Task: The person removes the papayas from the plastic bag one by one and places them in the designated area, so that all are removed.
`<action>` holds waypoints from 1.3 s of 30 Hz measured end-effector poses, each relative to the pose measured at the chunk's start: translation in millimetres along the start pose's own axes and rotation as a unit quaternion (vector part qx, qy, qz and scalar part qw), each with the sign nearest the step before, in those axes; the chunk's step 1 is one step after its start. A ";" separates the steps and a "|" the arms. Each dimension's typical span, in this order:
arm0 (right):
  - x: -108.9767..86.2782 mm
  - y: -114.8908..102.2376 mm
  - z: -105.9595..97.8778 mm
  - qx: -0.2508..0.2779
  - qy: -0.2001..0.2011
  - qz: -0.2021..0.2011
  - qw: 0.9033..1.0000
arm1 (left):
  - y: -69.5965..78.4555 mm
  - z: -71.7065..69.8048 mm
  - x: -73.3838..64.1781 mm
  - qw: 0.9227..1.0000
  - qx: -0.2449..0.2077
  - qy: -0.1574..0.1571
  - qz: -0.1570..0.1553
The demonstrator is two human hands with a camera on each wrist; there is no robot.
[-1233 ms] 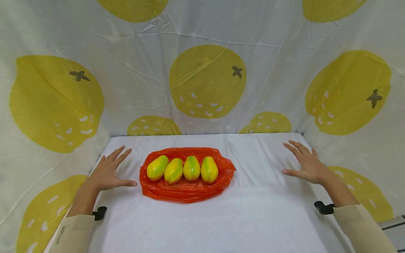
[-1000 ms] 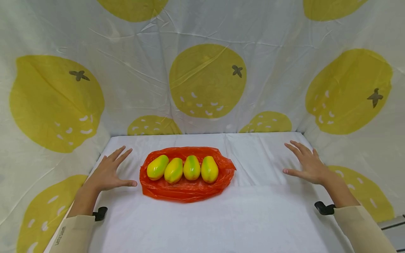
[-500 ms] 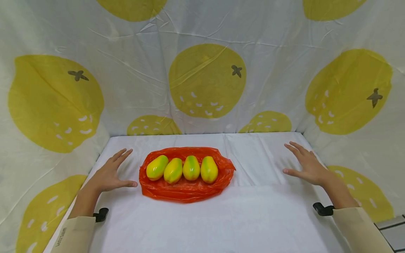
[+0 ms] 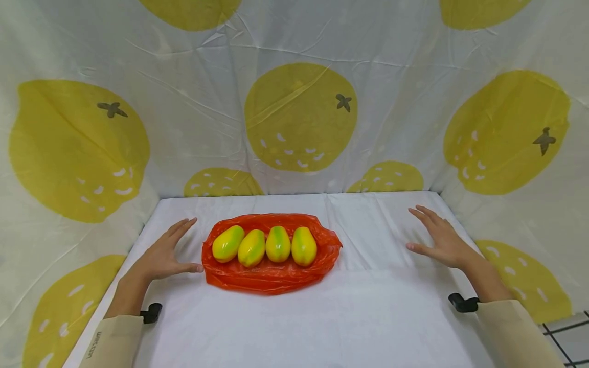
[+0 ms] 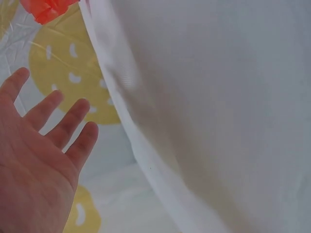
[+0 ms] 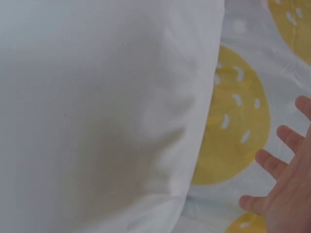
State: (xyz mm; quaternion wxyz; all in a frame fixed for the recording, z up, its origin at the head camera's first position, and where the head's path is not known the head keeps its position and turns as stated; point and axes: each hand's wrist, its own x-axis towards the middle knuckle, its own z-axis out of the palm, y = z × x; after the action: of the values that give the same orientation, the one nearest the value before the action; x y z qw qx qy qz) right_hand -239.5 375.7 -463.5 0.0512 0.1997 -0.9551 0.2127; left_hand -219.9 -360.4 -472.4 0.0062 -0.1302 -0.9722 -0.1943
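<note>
Right now I have both hands held wide. My left hand point(image 4: 161, 255) hovers near the left edge of the table, fingers spread, its thumb pointing at the end of a red plastic bag point(image 4: 271, 283); from my head view I cannot tell whether the tip touches the plastic. My right hand point(image 4: 444, 243) is spread too, well apart from the bag, over on the right side.

Left of centre on the white tablecloth point(image 4: 349, 322), the bag lies spread out, crumpled round its rim, with four glossy yellow-green fruits point(image 4: 278, 244) resting on it in a row, close together. The leftmost fruit leans sideways.

Beige sleeves point(image 4: 115, 340) and black wrist mounts point(image 4: 152, 313) show at my forearms. Behind everything hangs pale fabric point(image 4: 395, 102) printed with large yellow lemons.
</note>
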 end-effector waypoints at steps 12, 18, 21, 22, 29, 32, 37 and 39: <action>5.3 -7.6 1.4 0.004 -0.004 0.012 1.000 | 1.9 9.4 5.1 0.999 -0.033 -0.016 0.000; 9.7 -11.4 5.8 0.010 -0.002 0.010 1.000 | 8.1 12.4 5.3 0.999 -0.046 -0.023 -0.001; 12.9 -13.2 8.6 0.010 -0.006 0.012 1.000 | 12.5 13.7 4.8 0.998 -0.050 -0.030 -0.003; 14.0 -14.2 9.2 0.011 -0.007 0.012 1.000 | 14.0 14.0 4.5 0.998 -0.049 -0.032 -0.004; 21.2 -22.9 11.3 0.030 -0.005 0.005 1.000 | 22.7 15.0 5.7 0.998 -0.054 -0.035 0.007; 25.0 -27.5 13.5 0.042 -0.006 0.001 0.999 | 24.6 17.6 7.5 0.998 -0.055 -0.033 0.005; 31.6 -36.5 20.8 0.052 -0.010 -0.002 0.999 | 30.6 20.7 11.0 0.997 -0.052 -0.045 -0.020; 33.3 -40.0 23.6 0.059 -0.013 -0.002 0.998 | 33.3 21.4 13.0 0.997 -0.053 -0.049 -0.025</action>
State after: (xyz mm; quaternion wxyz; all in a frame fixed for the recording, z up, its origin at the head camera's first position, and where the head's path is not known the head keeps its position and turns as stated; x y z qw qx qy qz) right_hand -254.1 320.5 -463.3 0.0276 0.2072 -0.9409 0.2664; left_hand -223.1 -319.4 -478.8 -0.0528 -0.1154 -0.9626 -0.2394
